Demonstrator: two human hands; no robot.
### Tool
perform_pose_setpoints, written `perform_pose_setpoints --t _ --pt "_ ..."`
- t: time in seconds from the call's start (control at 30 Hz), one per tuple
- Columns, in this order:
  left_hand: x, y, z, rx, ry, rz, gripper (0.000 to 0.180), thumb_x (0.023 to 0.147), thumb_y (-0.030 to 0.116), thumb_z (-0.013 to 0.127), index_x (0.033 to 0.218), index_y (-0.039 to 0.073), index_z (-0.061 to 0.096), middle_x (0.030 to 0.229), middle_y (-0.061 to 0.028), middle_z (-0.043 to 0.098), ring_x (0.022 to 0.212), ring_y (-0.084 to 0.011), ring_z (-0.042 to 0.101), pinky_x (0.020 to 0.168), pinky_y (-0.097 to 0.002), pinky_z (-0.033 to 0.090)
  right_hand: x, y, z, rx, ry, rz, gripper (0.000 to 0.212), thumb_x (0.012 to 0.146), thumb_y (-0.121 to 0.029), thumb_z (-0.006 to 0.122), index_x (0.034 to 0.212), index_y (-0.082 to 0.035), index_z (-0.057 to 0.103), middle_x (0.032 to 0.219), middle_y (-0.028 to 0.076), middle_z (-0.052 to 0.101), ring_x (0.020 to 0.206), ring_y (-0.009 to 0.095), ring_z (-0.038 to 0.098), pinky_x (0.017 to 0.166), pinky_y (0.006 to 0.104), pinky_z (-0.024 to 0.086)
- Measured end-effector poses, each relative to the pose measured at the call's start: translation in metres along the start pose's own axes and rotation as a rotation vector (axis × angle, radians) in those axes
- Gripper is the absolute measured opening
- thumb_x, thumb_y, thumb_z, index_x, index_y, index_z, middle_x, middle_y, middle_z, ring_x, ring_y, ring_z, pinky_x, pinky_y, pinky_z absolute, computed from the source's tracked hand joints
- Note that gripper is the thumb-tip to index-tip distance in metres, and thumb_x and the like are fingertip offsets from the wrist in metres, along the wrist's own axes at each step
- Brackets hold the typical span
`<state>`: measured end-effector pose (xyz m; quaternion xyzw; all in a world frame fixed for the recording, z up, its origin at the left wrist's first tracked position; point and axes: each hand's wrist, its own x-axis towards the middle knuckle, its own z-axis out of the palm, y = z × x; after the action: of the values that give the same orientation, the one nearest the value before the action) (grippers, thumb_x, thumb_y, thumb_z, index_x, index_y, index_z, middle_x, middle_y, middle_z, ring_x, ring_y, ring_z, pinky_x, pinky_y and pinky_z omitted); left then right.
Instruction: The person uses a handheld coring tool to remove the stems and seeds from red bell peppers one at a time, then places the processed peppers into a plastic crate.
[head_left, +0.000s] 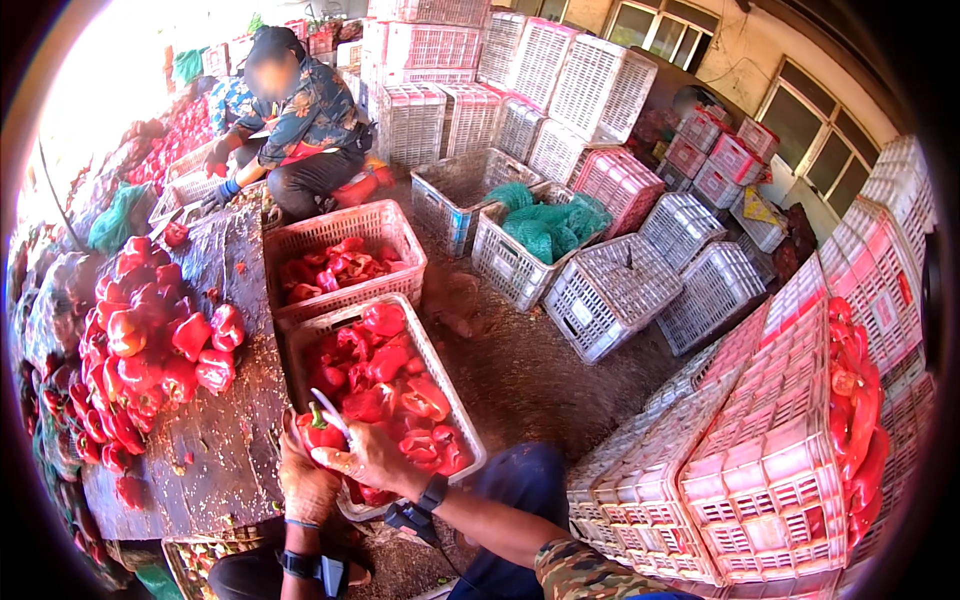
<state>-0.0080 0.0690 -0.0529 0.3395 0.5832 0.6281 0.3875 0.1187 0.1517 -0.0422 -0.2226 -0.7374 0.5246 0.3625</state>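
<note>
Red bell pepper pile sits on desk, 9 o'clock. Left hand, 7 o'clock, grips green-stemmed bell pepper. Right hand, 7 o'clock, closes around knife at that pepper; contact unclear. Plastic crate of red peppers lies beneath. Stacked crates, 4 o'clock.

A head-worn fisheye camera is looking down and forward from above the wearer's lap, showing the left hand and right hand close at lower centre; a cream-coloured, windowed wall is standing well back, upper right.
</note>
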Motion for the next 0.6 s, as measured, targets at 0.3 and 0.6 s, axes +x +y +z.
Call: perform_pose_setpoints --t 0.3,0.6 --pt "-0.014 -0.014 0.001 -0.129 -0.011 -0.106 0.071 0.083 -0.002 0.075 0.145 0.004 0.041 0.114 -0.0087 0.067 0.097 -0.0213 0.068 0.084 -0.0343 0.058 -0.006 -0.017 -0.015 0.045 -0.206 0.120 0.056 0.092 -0.024 0.074 0.136 0.005 0.056 0.102 0.021 0.072 0.090 0.022 0.071 0.077 0.0384 0.056" --pt "-0.007 -0.028 0.001 -0.082 -0.109 -0.086 0.074 0.078 -0.005 0.070 0.146 0.010 0.042 0.123 -0.0035 0.068 0.114 -0.0182 0.063 0.112 -0.0402 0.046 -0.006 -0.008 -0.027 0.232 -0.204 0.045 0.036 0.092 -0.016 0.072 0.122 0.003 0.067 0.098 0.020 0.075 0.091 0.020 0.073 0.079 0.0375 0.056"
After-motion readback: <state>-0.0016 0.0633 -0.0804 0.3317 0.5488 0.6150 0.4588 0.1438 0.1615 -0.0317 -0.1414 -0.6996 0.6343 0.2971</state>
